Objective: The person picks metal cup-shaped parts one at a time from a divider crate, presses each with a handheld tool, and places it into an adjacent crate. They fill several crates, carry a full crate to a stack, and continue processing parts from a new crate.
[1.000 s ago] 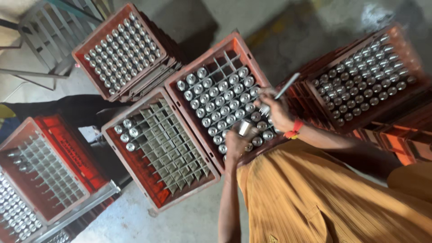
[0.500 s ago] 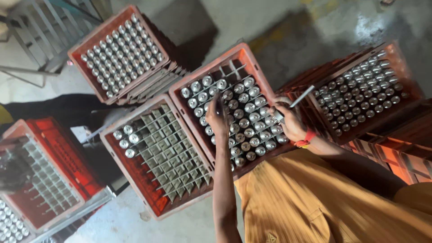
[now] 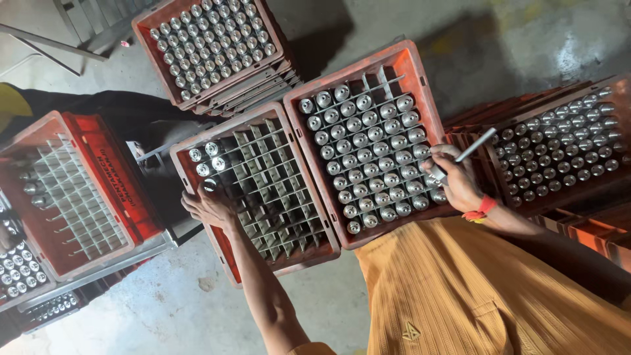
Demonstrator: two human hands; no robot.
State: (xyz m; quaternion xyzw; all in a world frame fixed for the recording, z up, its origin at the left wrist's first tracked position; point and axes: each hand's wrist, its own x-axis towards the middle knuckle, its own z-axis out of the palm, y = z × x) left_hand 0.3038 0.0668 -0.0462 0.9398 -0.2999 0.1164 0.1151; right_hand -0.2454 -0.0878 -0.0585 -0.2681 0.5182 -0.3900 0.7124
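While both hands work at the crates, the scene reads like this:

Left fingers: curled down over a dark-topped metal can (image 3: 210, 185) at the near-left corner of the mostly empty crate (image 3: 259, 190) — they appear to grip it, though the hand hides most of the can.
Left hand (image 3: 209, 207): rests on that crate's left rim, forearm running down toward the bottom edge.
Right fingers: closed around a thin grey rod (image 3: 474, 146) that sticks out up and to the right; a silver can (image 3: 436, 173) sits against the fingertips, but whether it is held I cannot tell.
Right hand (image 3: 457, 181): lies over the right edge of the full crate (image 3: 368, 141), an orange wristband (image 3: 480, 210) at the wrist.
Mostly empty crate: red, grey dividers, a few silver cans (image 3: 205, 156) in its top-left cells.
Full crate: just beside it, touching, packed with silver cans.
Further out: another full crate (image 3: 213, 46) above, one at right (image 3: 559, 144), a tilted near-empty crate (image 3: 72, 190) at left — all on a concrete floor (image 3: 171, 309).
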